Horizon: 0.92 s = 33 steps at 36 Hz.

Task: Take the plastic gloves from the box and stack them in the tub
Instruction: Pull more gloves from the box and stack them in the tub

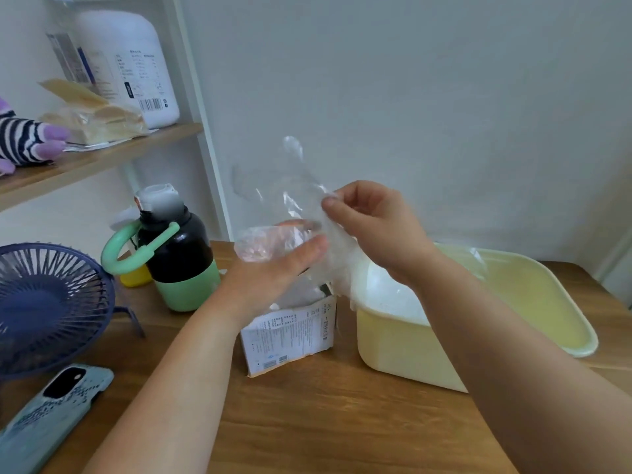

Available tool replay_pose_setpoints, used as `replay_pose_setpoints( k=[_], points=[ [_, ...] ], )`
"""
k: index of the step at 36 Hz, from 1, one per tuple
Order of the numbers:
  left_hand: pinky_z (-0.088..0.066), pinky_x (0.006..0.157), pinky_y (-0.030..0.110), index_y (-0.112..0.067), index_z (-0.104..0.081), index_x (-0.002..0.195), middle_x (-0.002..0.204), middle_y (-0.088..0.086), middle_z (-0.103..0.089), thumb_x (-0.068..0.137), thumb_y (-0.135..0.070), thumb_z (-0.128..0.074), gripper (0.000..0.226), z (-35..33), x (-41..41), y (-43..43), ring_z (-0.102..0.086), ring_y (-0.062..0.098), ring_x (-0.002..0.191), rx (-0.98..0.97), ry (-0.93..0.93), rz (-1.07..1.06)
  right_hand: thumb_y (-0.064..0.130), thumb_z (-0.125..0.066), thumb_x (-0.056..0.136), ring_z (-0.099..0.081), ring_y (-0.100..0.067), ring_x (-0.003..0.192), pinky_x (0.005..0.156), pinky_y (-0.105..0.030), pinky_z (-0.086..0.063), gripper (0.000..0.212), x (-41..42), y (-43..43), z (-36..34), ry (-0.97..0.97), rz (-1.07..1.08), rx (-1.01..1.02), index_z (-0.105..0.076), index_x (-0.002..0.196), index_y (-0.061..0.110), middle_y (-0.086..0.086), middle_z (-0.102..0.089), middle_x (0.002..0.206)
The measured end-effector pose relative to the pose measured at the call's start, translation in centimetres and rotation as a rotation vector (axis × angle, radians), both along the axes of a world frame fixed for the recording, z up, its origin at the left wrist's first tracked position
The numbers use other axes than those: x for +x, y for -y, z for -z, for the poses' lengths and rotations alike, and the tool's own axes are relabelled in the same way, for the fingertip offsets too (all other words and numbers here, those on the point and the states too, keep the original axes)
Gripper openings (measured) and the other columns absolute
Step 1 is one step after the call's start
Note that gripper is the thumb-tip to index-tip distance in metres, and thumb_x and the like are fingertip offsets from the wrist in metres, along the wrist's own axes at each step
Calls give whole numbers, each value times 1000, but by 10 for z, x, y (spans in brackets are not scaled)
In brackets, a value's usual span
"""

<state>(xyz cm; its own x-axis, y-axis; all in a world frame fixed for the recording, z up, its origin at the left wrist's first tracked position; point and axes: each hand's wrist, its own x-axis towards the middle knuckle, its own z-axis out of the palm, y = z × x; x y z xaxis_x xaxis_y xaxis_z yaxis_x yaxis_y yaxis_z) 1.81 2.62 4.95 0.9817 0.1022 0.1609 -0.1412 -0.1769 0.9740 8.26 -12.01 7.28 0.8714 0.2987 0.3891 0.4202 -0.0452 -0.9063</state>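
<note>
Soft even daylight, wide-angle edge distortion

Nothing reading clearly. Glove box (286, 338) is showing blurred small print and barcodes; white jug (131, 63) is carrying a blurred label and barcode.
</note>
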Motion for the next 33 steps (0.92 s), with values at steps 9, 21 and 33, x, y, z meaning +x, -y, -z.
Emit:
replay_pose_setpoints(
  k=[9,21,33],
  points=[
    [-59,76,33,-11,-66,98,95,6,-71,88,-22,-54,19,-18,17,41,-70,20,90,-601,116,225,38,-63,87,-53,-5,107,103,-41,-42,48,-3,49,-6,-227,47,152,-44,131,30,9,-53,120],
    [-53,65,23,-20,-64,92,83,-5,-71,98,-11,-49,18,-11,46,93,-67,7,75,-738,47,176,-9,-60,84,-49,-16,58,55,-28,-56,60,4,110,2,-607,126,619,-34,136,6,-14,-56,95],
    [-32,106,45,-20,-19,151,150,11,-24,79,-30,-75,92,3,47,98,-29,32,134,573,259,-544,7,-45,92,-51,-20,70,64,-32,-46,42,18,167,35,-470,505,-493,-37,128,28,-4,-50,85]
  ],
)
